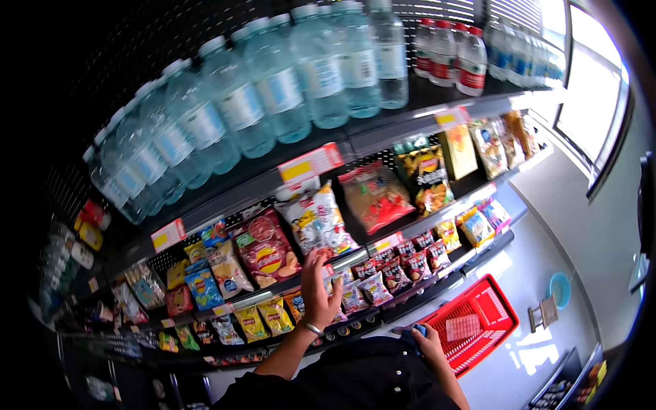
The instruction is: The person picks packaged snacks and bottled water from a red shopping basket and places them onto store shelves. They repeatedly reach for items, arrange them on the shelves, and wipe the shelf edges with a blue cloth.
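My left hand, with a silver bangle at the wrist, reaches up to the shelf. Its fingertips are at the lower edge of a white printed snack bag; whether they touch it I cannot tell. The thumb stands apart from the fingers, and no held thing shows. Just left of that bag stands a large dark red Lay's chip bag. Low by my waist, my right hand grips a bunched blue cloth-like item. Beside this hand is a red plastic basket with a pale pink flat item inside.
Large water bottles line the upper shelf, with red-capped bottles farther right. Small snack bags fill the lower shelf. A small wooden stool and a light blue basin are on the floor near the wall.
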The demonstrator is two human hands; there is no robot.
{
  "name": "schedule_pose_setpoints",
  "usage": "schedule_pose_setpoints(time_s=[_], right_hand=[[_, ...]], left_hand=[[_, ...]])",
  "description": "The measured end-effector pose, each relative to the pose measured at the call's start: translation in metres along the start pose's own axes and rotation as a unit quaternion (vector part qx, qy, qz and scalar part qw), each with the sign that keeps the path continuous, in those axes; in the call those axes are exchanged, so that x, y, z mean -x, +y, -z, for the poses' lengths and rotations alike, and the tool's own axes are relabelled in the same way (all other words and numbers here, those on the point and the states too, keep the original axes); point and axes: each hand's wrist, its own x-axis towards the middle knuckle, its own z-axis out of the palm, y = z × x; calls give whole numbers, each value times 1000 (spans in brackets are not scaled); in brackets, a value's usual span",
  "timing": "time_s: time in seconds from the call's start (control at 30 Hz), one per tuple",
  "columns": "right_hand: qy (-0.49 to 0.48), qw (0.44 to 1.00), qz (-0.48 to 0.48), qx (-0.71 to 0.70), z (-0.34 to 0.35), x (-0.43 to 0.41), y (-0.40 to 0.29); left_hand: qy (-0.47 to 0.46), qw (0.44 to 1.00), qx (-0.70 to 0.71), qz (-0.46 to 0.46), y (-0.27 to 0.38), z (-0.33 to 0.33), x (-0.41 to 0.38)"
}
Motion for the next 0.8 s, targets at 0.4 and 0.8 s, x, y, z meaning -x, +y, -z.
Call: schedule_pose_setpoints(time_s=[0.4, 0.8], right_hand=[[-18, 990, 110, -89, -128, -101, -136], [-35, 961, 259, 89, -206, -164, -198]], left_hand=[[-4, 960, 162, 227, -140, -29, 23], [14, 966, 189, 175, -160, -40, 0]])
